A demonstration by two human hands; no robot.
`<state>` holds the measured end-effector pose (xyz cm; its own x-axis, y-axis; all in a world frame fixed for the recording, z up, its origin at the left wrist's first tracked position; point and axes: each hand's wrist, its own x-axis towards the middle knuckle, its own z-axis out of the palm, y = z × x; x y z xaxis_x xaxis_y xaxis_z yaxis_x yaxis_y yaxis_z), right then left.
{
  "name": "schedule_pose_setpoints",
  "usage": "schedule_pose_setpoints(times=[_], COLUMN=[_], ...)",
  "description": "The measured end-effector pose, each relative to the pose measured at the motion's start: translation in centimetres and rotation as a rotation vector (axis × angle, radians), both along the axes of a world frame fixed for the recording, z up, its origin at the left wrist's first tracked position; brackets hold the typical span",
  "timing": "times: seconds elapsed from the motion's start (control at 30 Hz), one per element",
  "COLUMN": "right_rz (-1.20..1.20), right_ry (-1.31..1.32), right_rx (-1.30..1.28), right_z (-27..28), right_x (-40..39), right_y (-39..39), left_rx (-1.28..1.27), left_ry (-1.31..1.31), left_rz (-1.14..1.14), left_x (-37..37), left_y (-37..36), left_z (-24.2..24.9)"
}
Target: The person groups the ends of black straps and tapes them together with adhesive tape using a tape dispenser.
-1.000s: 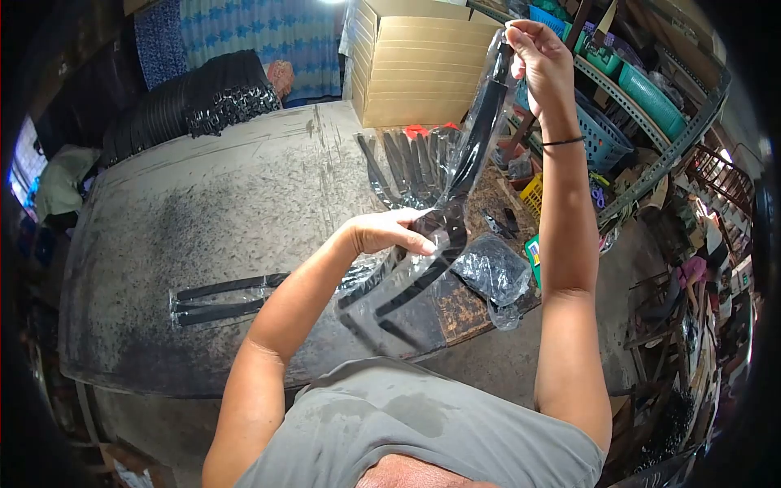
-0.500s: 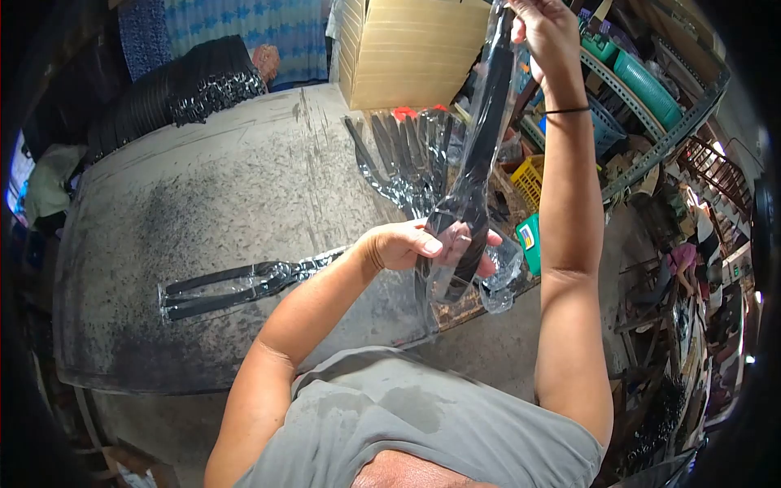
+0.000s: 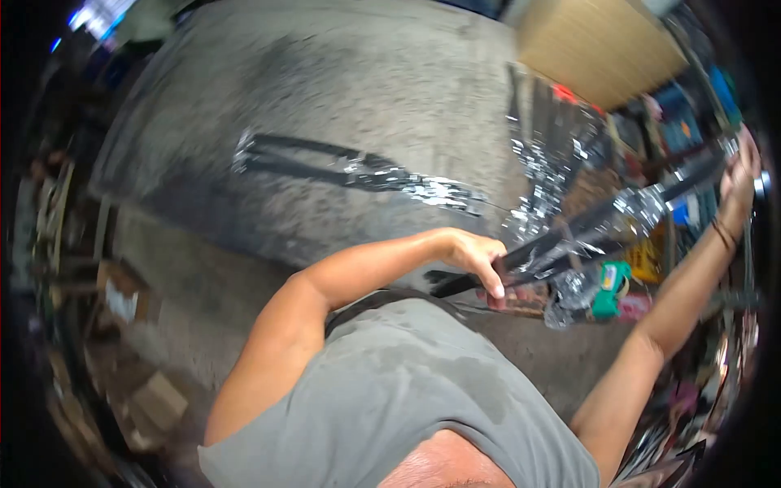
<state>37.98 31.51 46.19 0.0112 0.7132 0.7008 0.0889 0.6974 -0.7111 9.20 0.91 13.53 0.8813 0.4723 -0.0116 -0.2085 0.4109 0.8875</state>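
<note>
A long black item in clear plastic wrap (image 3: 569, 236) stretches between my hands, slanting up to the right. My left hand (image 3: 480, 256) is closed round its lower end, near my shirt. At the far right my right hand (image 3: 739, 175) grips its upper end, the arm reaching out. Another wrapped black bundle (image 3: 325, 167) lies flat on the grey table (image 3: 390, 73). Several black strips in shiny plastic (image 3: 553, 146) lie fanned out at the table's right side, behind the held item. The picture is blurred by motion.
A cardboard box (image 3: 602, 49) stands at the back right. Near the table's right edge are a green tape dispenser (image 3: 608, 289), crumpled clear plastic (image 3: 569, 299) and a yellow basket (image 3: 648, 259). Open cartons (image 3: 122, 293) sit on the floor at the left.
The view has turned. My right hand has swung outward and down to the right, so the wrapped item lies more level. Both hands still hold it.
</note>
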Motion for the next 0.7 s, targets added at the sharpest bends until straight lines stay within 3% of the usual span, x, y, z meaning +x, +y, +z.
schedule_pose_setpoints(times=[0.07, 0.2, 0.27, 0.37, 0.43, 0.47, 0.57, 0.6, 0.67, 0.7], right_rz=[0.056, 0.008, 0.036, -0.01, 0.063, 0.137, -0.057, -0.05, -0.132, -0.134], right_ry=[-0.092, -0.126, -0.018, 0.098, 0.076, 0.116, 0.22, 0.122, 0.227, 0.258], right_rx=[-0.052, -0.228, -0.274, -0.405, -0.505, -0.556, -0.781, -0.864, -0.956, -1.014], right_z=[-1.1, -6.2, -10.6, -18.8, -25.1, -28.9, -36.4, -40.3, -44.2, -46.3], right_x=[4.5, 5.2, 4.5, 2.4, 0.2, -0.9, -8.3, -8.3, -12.6, -14.7], right_y=[5.0, 3.3, 1.5, -0.5, -3.7, -4.9, -10.7, -10.5, -12.4, -13.1], left_rx=[-0.012, 0.085, 0.195, 0.152, 0.502, 0.249, 0.48, 0.478, 0.354, 0.418], left_ry=[0.078, 0.205, 0.363, 0.437, 0.701, 0.782, 1.11, 1.223, 1.413, 1.479], left_rz=[0.114, 0.428, 0.605, 0.543, 0.551, 0.492, 0.515, 0.527, 0.552, 0.572], left_x=[-1.1, -3.8, -6.8, -14.3, -20.1, -23.1, -31.5, -33.7, -37.3, -39.2], left_y=[-2.3, -5.6, -6.9, -9.1, -9.8, -10.3, -10.1, -10.0, -9.3, -8.9], left_z=[-1.0, -3.6, -5.3, -5.3, -5.7, -6.0, -5.1, -4.7, -4.1, -5.5])
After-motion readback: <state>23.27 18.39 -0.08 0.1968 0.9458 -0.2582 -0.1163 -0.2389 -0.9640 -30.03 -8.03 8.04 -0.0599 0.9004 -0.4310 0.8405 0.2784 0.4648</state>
